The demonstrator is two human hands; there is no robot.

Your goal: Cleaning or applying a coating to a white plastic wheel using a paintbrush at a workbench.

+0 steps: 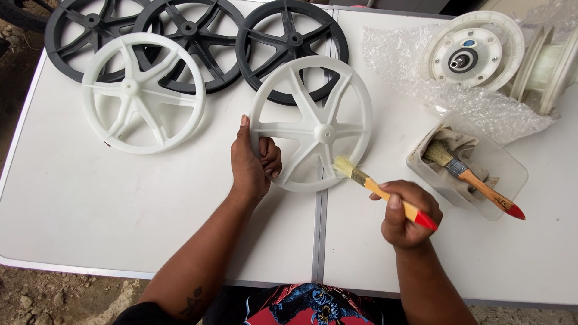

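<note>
The left hand [253,162] closes on the rim of a white spoked wheel [311,123] that lies flat across the seam in the middle of the tabletop [120,198], thumb along the outer edge and fingers curled in through a gap between spokes. The right hand [406,213] is wrapped firmly around the yellow, red-tipped handle of a small paintbrush [376,189], whose pale bristles touch the wheel's rim on the side nearest the person.

Brushing well here seems to call for a steady hold with the left hand so the wheel does not slide on the smooth surface, while the bristles work into the corners where spokes meet rim and hub. Turning the wheel a little at a time under the brush would likely serve better than reaching across it.

Toward the far left corner lies a second white wheel [143,93], overlapping three black wheels [192,36] ranged along the far edge. Near the right edge a clear plastic tub [506,180] holds a cloth and a second brush [475,180]. At the far right corner a sheet of bubble wrap [475,105] carries a white hub [472,51] and a white spool-shaped part [551,66]
</note>
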